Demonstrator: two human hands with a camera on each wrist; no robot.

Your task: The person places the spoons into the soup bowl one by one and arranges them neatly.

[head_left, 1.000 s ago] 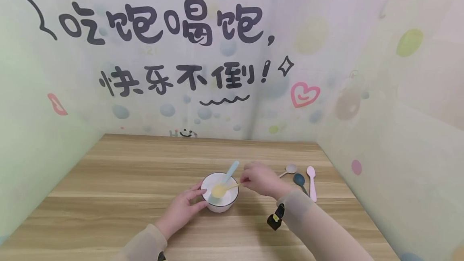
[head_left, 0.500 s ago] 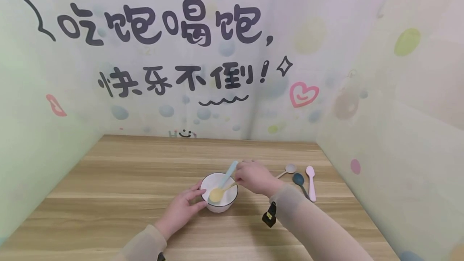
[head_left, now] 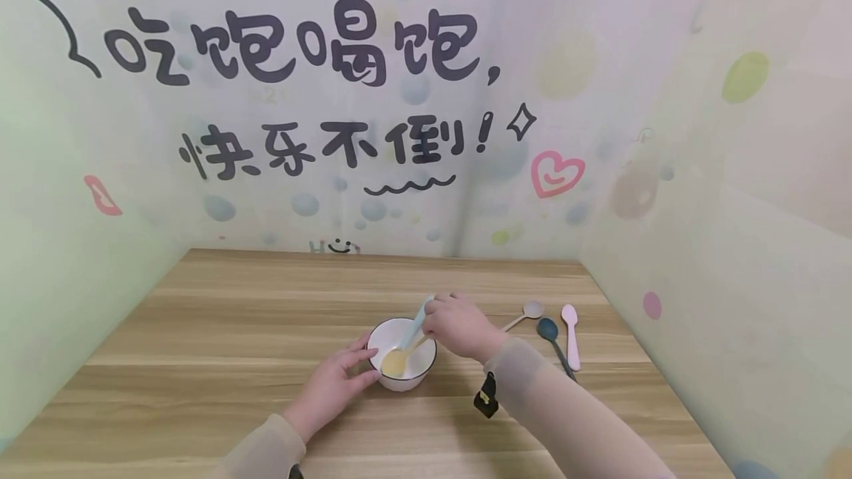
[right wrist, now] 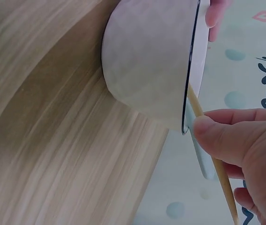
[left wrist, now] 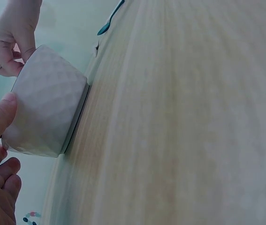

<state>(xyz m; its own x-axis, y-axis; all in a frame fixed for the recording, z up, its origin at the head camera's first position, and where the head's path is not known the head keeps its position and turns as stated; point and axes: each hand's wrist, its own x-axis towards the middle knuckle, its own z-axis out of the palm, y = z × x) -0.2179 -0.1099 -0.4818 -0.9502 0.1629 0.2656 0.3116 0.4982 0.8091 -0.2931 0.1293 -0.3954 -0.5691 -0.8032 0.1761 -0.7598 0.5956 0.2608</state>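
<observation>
A white bowl (head_left: 402,384) with a dark rim stands on the table; its outer wall (left wrist: 48,103) looks dimpled in the left wrist view. My left hand (head_left: 339,377) grips its left side, thumb on the near wall and fingers at the rim. Between thumb and fingers, my right hand (head_left: 462,326) pinches the thin handle of a yellow spoon (head_left: 394,364), whose head is down inside the bowl. A light blue spoon (head_left: 414,327) leans in the same bowl, its upper end partly hidden by the right hand. Its pale handle (right wrist: 203,161) juts past the rim beside the yellow one.
To the right lie a beige spoon (head_left: 532,309), a dark blue spoon (head_left: 549,329) and a pink spoon (head_left: 570,316). Behind the wooden table (head_left: 266,301) rises a printed wall (head_left: 426,220), with side walls at left and right.
My right hand has shifted left, over the bowl's right rim. The yellow spoon's head has slid toward the near left inside the bowl. My left hand keeps its place.
</observation>
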